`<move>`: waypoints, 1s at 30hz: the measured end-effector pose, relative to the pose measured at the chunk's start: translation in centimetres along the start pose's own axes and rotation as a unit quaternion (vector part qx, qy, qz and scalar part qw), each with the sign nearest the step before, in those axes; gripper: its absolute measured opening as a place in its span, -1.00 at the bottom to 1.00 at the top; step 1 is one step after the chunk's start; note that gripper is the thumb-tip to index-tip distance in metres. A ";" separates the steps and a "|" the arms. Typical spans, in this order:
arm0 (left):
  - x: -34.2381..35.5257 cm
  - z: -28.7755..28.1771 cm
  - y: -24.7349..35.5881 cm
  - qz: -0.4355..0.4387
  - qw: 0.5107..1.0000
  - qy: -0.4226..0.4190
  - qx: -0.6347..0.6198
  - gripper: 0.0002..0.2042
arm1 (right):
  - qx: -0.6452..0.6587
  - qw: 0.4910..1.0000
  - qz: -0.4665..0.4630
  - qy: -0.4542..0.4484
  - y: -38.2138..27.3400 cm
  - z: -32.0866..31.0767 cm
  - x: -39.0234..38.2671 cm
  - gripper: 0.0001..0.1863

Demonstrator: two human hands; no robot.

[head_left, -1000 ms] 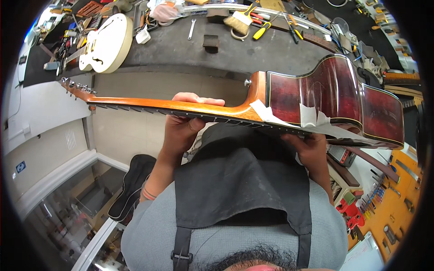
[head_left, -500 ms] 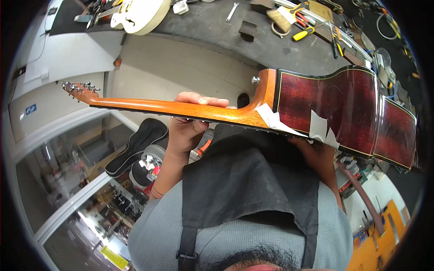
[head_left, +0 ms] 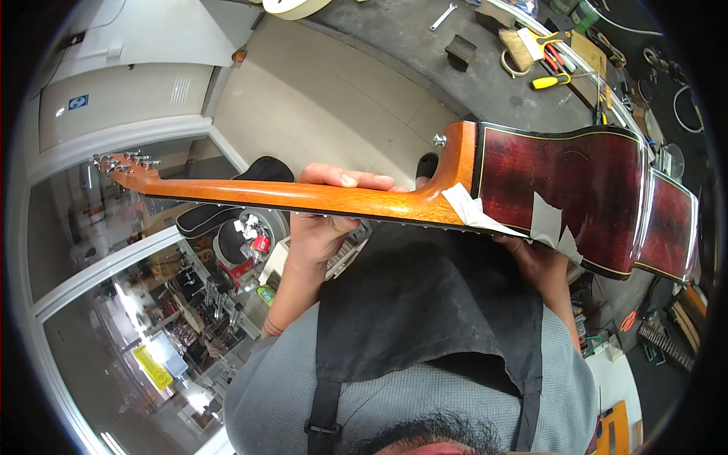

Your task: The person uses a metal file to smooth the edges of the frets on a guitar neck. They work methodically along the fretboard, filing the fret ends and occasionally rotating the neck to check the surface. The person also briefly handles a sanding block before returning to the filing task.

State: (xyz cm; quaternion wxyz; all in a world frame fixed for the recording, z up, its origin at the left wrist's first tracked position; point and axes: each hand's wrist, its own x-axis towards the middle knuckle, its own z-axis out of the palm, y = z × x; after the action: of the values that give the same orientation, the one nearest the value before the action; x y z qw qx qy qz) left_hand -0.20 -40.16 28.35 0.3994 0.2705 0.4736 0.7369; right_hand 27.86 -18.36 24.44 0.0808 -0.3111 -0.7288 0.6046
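A guitar with a glossy dark red body (head_left: 576, 171) lies sideways across my front, its orange-brown neck (head_left: 250, 191) reaching left to a headstock with metal tuners (head_left: 129, 168). Torn white tape (head_left: 546, 216) sticks to the body and the neck heel, where a metal strap button (head_left: 440, 139) shows. My left hand (head_left: 318, 227) is closed round the middle of the neck, fingertips over its top side and thumb beneath. Beneath the body's lower edge, my right hand (head_left: 535, 262) holds the guitar; its fingers are mostly hidden.
Beyond the guitar a dark bench (head_left: 402, 42) carries a wrench (head_left: 443, 17), a brush (head_left: 523, 49), yellow-handled tools (head_left: 550, 81) and a cream guitar body (head_left: 292, 4). A black gig bag (head_left: 197, 220) lies at left, beside a glazed partition (head_left: 98, 265). Another fretboard (head_left: 667, 341) is at lower right.
The view has swung so the bench slides up and right and more floor and partition show. The guitar appears slightly lower and farther right, still in both my hands.
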 end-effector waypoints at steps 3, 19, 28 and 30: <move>-0.6 0.6 0.1 0.005 1.000 0.000 0.001 -0.50 | 0.013 1.000 -0.010 0.000 1.0 -0.1 -0.4 -0.61; -3.1 2.4 0.2 0.028 0.999 0.013 0.011 -0.52 | 0.178 0.984 0.022 0.002 2.2 -0.3 -1.8 -0.60; -3.3 2.9 0.1 0.058 0.998 -0.005 0.016 -0.51 | 0.190 0.981 0.033 -0.018 2.7 -0.8 -1.9 -0.58; -3.3 2.8 0.0 0.060 0.998 -0.009 0.012 -0.50 | 0.194 0.980 0.034 -0.023 3.0 -0.9 -1.7 -0.58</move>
State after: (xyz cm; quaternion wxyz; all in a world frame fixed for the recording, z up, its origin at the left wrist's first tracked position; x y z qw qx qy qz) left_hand 3.73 -41.60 29.40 0.3555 0.3096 0.4615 0.7515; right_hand 30.76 -18.35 22.31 0.1021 -0.2997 -0.5880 0.7443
